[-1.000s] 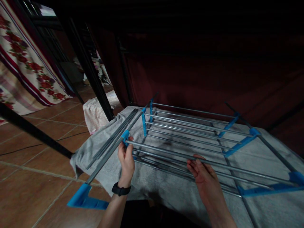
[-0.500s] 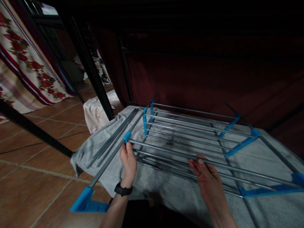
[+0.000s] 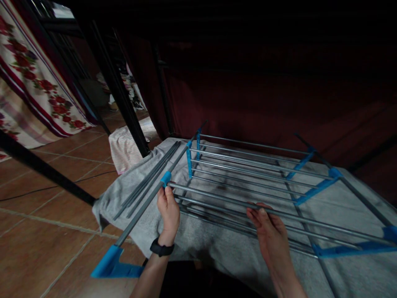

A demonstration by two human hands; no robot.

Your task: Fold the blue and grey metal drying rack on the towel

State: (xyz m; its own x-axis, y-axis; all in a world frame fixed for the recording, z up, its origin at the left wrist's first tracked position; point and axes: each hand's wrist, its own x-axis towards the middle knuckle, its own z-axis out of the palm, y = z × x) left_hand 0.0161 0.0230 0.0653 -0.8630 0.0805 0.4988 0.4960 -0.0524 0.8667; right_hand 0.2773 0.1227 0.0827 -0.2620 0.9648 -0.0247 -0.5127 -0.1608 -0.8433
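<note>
Grey metal rod [image 3: 235, 203]: lowest centre rail of the drying rack [image 3: 248, 174], lying on a towel [image 3: 217, 244].
Left hand [image 3: 169, 211]: fingers pinching the rod's end at the blue joint [image 3: 166, 179].
Right hand [image 3: 268, 234]: fingers curled under the rod, mid-span.
Technique: best kept level, both grips firm, the end seated squarely.

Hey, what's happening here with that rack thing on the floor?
A person is working on a grey and blue drying rack that lies flat on a grey towel. The left hand grips a rail beside a blue connector. The right hand holds the same rail further along.
</note>
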